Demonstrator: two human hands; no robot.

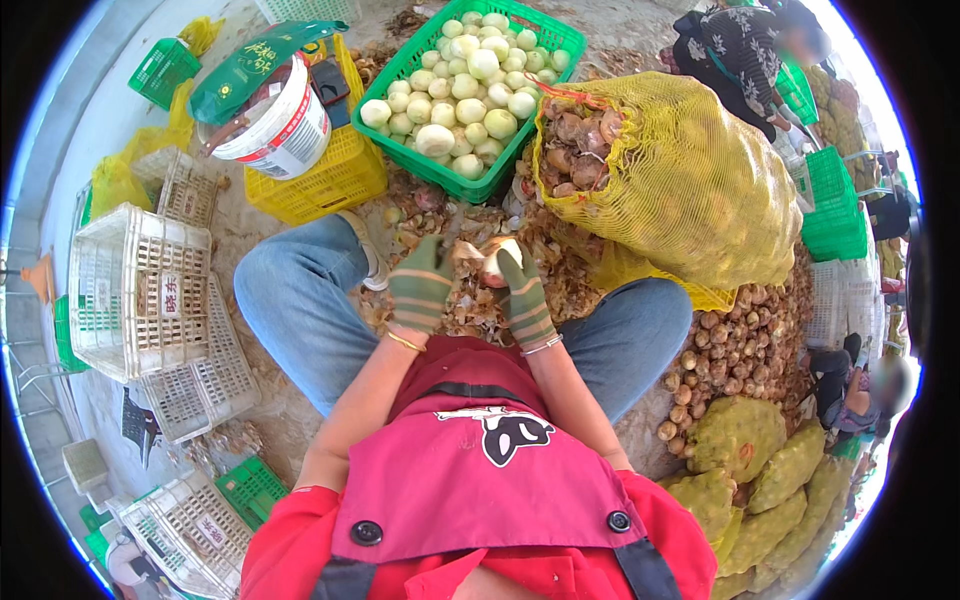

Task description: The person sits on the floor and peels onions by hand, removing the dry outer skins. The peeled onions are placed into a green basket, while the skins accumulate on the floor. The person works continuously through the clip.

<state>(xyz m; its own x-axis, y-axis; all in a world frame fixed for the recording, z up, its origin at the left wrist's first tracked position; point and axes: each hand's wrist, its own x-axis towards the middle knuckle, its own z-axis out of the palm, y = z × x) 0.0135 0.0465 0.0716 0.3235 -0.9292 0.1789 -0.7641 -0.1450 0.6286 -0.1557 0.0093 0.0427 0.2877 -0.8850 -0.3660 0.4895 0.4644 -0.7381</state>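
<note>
A partly peeled onion (504,256), white on top with reddish skin below, is held in my right hand (526,296). Its loose papery skin (469,251) reaches toward my left hand (421,289). That hand's fingers are curled, and whatever may be between them is hidden. Both hands wear green striped gloves. Below them, onion skins (480,304) cover the ground between my knees. Straight ahead stands a green plastic crate (480,193) of peeled onions (469,111). Ahead to the right, a yellow mesh sack (697,172) of unpeeled onions lies with its mouth toward me.
A white bucket (289,139) with a green bag (251,71) rests on a yellow crate (319,184), beside a phone (330,81). White crates (139,292) stand left. Loose onions (724,345) and full mesh sacks (739,439) lie right. Other people (731,56) work at the right.
</note>
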